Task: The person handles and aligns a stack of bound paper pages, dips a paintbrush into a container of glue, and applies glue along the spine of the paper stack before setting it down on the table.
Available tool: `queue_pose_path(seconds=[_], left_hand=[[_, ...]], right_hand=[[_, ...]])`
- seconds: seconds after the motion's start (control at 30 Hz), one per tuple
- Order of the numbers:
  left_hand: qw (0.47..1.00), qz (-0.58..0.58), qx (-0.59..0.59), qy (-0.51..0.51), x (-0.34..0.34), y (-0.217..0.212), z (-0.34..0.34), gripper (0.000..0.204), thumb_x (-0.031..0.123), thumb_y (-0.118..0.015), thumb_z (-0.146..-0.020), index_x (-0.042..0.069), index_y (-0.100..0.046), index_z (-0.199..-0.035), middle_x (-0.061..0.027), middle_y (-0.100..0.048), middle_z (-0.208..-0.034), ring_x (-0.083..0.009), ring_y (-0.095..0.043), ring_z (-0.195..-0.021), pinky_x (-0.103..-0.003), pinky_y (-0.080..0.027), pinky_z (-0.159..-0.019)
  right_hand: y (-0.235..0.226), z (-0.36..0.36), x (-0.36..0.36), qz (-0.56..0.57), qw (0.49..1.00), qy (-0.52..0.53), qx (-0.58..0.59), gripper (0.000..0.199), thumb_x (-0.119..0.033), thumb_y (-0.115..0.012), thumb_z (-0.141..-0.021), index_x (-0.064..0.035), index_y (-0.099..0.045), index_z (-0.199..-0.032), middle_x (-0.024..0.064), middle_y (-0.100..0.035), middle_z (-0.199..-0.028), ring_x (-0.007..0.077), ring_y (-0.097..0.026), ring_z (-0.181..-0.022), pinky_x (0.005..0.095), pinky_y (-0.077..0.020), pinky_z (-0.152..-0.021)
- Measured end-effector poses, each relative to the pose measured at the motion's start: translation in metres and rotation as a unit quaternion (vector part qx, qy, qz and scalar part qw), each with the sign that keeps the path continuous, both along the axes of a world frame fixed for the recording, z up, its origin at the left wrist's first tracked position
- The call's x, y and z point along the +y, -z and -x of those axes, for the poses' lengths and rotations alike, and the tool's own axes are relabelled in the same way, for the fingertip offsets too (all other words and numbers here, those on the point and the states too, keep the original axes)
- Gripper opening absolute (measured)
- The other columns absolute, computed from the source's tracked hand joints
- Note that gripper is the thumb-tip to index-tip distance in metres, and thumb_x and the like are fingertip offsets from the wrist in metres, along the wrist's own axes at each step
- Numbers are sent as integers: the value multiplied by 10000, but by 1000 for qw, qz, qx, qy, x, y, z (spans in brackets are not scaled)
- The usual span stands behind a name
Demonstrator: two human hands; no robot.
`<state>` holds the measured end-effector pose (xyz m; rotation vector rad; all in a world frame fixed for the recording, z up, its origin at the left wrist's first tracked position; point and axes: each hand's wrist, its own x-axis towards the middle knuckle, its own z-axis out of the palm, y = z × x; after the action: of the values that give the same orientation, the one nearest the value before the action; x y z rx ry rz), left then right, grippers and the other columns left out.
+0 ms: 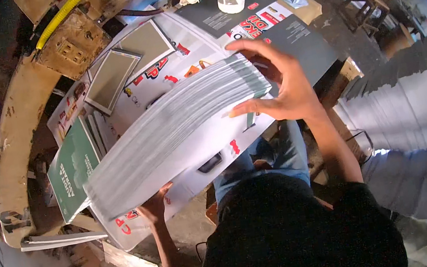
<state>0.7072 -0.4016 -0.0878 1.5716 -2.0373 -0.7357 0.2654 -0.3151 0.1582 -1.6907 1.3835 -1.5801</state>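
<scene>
A thick stack of thin paper booklets (173, 123) spans the table in a curve, its white edges facing up and green showing at its right end. My right hand (286, 81) grips that right end, thumb on the near side and fingers on the far side. Under the near left end, my left hand (153, 204) holds the stack from below; most of its fingers are hidden by the paper. Beside the stack's left end stand several green-covered booklets (74, 168), leaning together.
Printed poster sheets (123, 230) cover the table. Two grey-brown framed panels (114, 79) lie beyond the stack. A white tub (231, 1) with a brush stands at the back. A curved machine frame (8, 147) with a yellow hose (61, 18) borders the left. Large paper piles (403, 110) are at right.
</scene>
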Motion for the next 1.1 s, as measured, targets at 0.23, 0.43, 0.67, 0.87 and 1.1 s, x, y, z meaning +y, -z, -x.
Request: queue_pose_path(seconds=[0.23, 0.43, 0.67, 0.87, 1.1], left_hand=[[907, 161, 390, 7, 29, -77, 60, 624, -12, -880, -640, -65, -529, -1153, -190, -638, -986, -255, -653, -686, -380, -605, -617], [873, 54, 474, -100, 18, -60, 52, 716, -111, -849, -572, -65, -521, -1206, -197, -616, -1031, -262, -663, -780, -403, -624, -647], [906, 33, 413, -88, 2, -36, 4, 792, 230, -768, -640, 47, -429, -1333, -146, -478, -1264, -322, -518, -1049, -513, -469, -861], [562, -213, 785, 150, -15, 73, -56, 955, 617, -641, -762, 147, -271, -1507, -116, -308, -1529, -402, -357, -1313, -658, -298, -1057], [726, -237, 634, 125, -37, 117, -156, 873, 606, -647, -804, 230, -288, -1505, 21, -286, -1566, -234, -326, -1370, -579, -333, -1070]], right_hand=[[63, -10, -1, -73, 994, 4, -79, 898, -277, -934, -632, 47, -468, -1327, 168, -611, -1223, 218, -597, -1113, 335, -453, -984], [73, -21, -18, -36, 994, 54, -85, 1005, -277, -1011, -411, 21, -561, -1259, 112, -674, -1128, 179, -624, -1061, 327, -481, -960], [52, -12, -10, -22, 994, 101, -21, 936, -297, -1004, -428, 22, -592, -1205, 120, -686, -1114, 177, -651, -1007, 336, -506, -931], [80, -20, -18, 18, 990, 139, -22, 918, -361, -1004, -390, 16, -617, -1132, 105, -698, -968, 153, -656, -899, 311, -522, -837], [52, -10, -9, 14, 989, 137, 47, 874, -403, -996, -386, -5, -609, -1061, 114, -682, -957, 189, -670, -865, 312, -524, -797]])
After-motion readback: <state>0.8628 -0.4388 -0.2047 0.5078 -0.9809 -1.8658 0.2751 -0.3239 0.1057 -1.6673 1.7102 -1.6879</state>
